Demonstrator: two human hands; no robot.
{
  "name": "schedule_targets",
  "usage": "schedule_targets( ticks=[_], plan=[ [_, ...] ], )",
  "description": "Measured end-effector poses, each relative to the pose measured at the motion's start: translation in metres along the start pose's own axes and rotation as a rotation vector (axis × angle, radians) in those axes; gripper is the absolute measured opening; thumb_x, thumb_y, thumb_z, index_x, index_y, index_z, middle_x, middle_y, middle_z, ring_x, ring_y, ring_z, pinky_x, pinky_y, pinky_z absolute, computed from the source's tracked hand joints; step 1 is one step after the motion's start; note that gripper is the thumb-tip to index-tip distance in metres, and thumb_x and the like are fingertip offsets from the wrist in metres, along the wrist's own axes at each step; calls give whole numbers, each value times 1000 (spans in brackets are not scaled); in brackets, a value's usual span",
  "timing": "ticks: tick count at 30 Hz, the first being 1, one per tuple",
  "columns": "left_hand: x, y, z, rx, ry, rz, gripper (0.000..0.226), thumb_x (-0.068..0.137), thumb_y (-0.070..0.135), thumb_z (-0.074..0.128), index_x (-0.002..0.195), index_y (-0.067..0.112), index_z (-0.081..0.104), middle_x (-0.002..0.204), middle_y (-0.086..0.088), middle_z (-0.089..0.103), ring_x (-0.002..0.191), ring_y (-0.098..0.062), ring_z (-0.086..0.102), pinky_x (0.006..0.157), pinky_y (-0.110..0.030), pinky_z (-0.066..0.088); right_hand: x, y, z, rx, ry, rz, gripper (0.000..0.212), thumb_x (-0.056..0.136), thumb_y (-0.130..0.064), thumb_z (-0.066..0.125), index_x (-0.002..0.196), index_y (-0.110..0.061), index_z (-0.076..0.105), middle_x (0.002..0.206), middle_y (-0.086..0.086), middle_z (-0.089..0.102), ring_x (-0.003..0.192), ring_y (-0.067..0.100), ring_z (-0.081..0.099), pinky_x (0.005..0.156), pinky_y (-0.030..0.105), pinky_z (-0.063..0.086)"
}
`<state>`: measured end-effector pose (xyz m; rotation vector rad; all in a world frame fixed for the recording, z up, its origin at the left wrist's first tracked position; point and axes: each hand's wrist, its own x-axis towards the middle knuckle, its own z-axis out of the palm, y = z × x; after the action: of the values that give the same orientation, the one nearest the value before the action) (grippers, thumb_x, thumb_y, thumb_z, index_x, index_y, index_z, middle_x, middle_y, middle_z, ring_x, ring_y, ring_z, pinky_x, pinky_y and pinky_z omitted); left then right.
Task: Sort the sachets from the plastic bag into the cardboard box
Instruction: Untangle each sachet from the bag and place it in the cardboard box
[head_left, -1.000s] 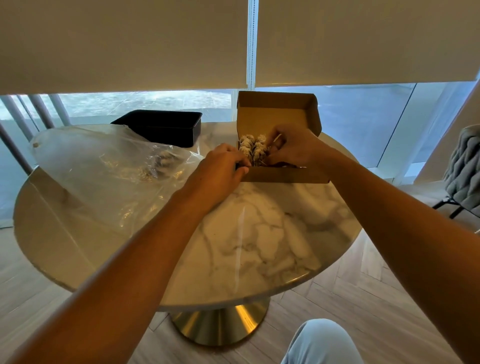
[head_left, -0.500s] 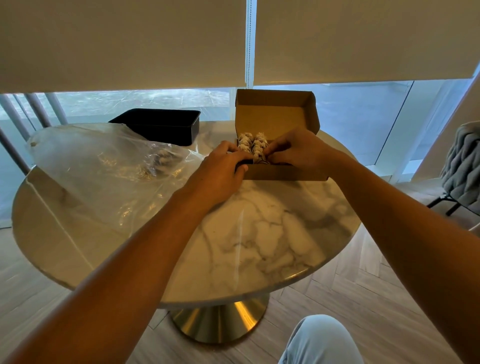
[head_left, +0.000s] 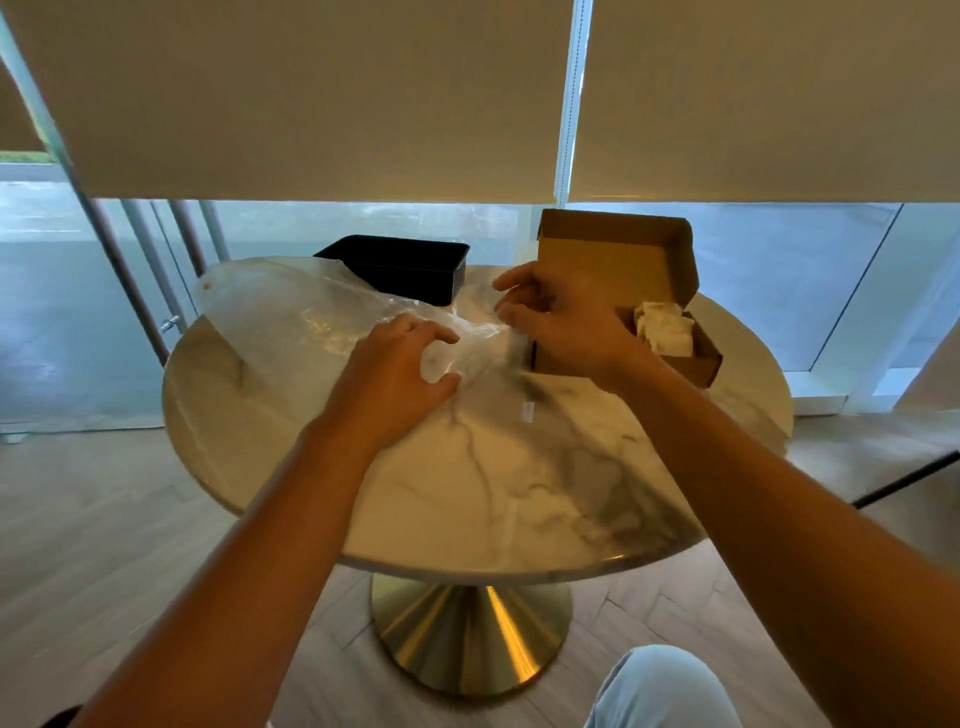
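Both hands have left the cardboard box (head_left: 618, 260) for the plastic bag (head_left: 291, 317), which stretches leftward across the table (head_left: 519, 493). The left hand (head_left: 395, 374) and right hand (head_left: 566, 322) pinch its near edge. The bag's contents are blurred; sachets (head_left: 665, 327) fill the box.

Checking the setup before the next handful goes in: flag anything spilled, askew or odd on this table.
Nothing stands out. The white sachets sit inside the open cardboard box, none visibly loose on the marble table. The crumpled plastic bag lies flat beside the black tray, with both hands at its mouth.
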<state>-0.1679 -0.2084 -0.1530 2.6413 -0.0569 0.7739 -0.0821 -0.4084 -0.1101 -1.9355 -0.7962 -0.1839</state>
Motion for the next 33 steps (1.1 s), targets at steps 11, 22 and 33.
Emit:
schedule_targets(
  ticks=[11,22,33],
  plan=[
    [-10,-18,-4,-16,54,-112,34,85,37,73,117,26,71,115,2,71,101,-16,66,87,-36,56,-13,7,71,89,97,-72,12,97,-7,65,107,-12,69,92,-2,69,82,7,65,75,17,55],
    [-7,-13,-17,-356,340,-155,17,97,34,66,112,27,68,102,17,65,90,3,59,76,4,40,-3,0,96,-372,-265,-215,39,96,-22,67,134,-15,65,138,7,63,126,21,55,101,18,37],
    [-6,-11,-15,-420,430,-155,14,92,33,71,100,22,66,94,14,69,93,-4,65,80,-20,57,34,-3,131,-664,-309,-207,67,90,-50,22,129,-14,62,127,11,67,112,27,62,101,44,51]
  ],
)
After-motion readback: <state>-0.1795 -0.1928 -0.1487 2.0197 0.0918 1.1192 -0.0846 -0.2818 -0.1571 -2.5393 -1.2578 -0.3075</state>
